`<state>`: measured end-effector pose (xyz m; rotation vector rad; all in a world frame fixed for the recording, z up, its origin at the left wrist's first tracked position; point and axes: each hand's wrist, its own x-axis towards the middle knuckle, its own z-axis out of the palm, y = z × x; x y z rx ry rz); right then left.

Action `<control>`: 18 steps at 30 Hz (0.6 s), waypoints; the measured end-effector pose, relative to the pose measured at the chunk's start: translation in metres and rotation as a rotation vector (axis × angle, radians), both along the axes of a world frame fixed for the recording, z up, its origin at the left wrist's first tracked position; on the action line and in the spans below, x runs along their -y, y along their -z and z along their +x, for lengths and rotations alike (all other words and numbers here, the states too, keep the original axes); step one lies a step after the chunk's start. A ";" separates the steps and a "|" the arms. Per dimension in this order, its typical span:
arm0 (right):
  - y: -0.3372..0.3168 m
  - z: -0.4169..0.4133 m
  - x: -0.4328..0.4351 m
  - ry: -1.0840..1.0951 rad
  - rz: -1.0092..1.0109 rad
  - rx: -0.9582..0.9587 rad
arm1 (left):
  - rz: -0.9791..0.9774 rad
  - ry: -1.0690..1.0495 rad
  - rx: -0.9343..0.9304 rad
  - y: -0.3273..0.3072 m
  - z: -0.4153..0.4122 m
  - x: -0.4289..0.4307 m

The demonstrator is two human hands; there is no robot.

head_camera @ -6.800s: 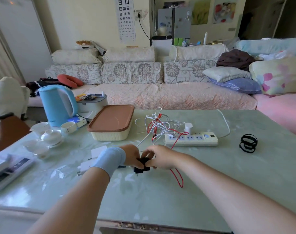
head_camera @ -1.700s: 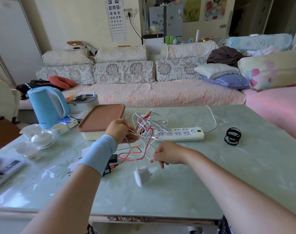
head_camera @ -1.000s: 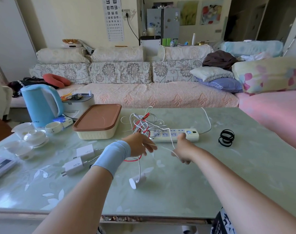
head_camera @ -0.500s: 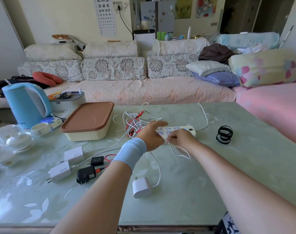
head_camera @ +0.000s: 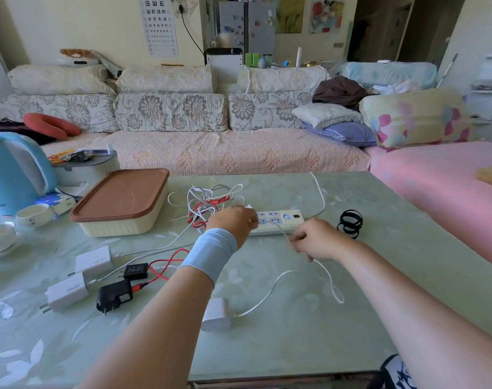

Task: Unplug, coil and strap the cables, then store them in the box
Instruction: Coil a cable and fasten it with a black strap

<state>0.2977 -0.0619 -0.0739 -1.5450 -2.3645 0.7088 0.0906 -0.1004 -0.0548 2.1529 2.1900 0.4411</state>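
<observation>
Together, the left hand and right hand pinched one white cable above the tabletop, just by the power strip. Two white chargers bore grey, mirrored print, seemingly "20W". The lidded box sat left of the strip.

A daylit living room is pictured. A long sofa, draped in a peach quilted cover and backed by floral cushions, is set against a cream wall, where an eye chart is hung beside a socket. Pillows are piled at the sofa's right end, next to a pink-covered seat. A grey refrigerator, two flower paintings and a dark doorway are seen beyond. The foreground is taken up by a pale green table.
</observation>
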 end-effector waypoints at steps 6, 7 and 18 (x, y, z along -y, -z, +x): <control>-0.019 -0.027 0.018 -0.044 0.003 -0.344 | 0.073 0.130 -0.078 0.001 0.026 0.005; -0.019 -0.030 0.020 -0.097 -0.003 -0.340 | 0.066 0.134 -0.066 0.001 0.026 0.007; -0.014 -0.015 0.011 -0.010 -0.042 -0.592 | -0.089 -0.081 -0.158 -0.004 -0.027 0.017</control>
